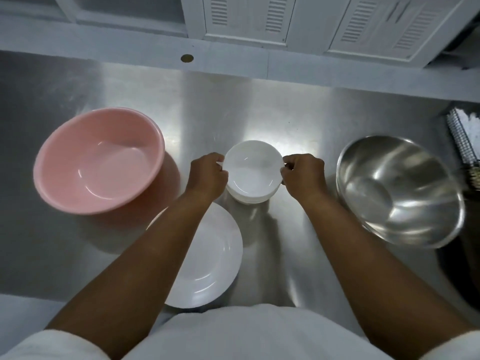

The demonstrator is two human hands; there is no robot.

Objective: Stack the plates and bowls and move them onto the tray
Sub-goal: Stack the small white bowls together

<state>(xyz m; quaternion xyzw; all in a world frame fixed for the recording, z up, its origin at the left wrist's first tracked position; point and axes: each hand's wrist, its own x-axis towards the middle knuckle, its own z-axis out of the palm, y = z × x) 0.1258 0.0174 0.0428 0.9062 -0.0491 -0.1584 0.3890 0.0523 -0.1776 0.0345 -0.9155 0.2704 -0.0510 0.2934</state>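
Stainless steel fills most of the frame: a bare counter (259, 105) under white louvred cabinet doors along the top edge. At the centre sits a stack of small white bowls (252, 172), its nested rims showing at the lower side, so the bowl stacking looks done or close to it. The left hand (209, 172) and right hand (304, 175) are curled against opposite sides of the top rim, each grip nearly closed with fingertips pinching the edge (whether only the top bowl or the whole stack is held, I cannot tell). Just below, partly under the left forearm, lies a white plate (213, 255), possibly more than one, apart from the bowls. A pink basin (98, 159) stands at the left, a steel mixing bowl (400, 190) at the right. No tray is in view, so the move onto it seems wholly left to do.
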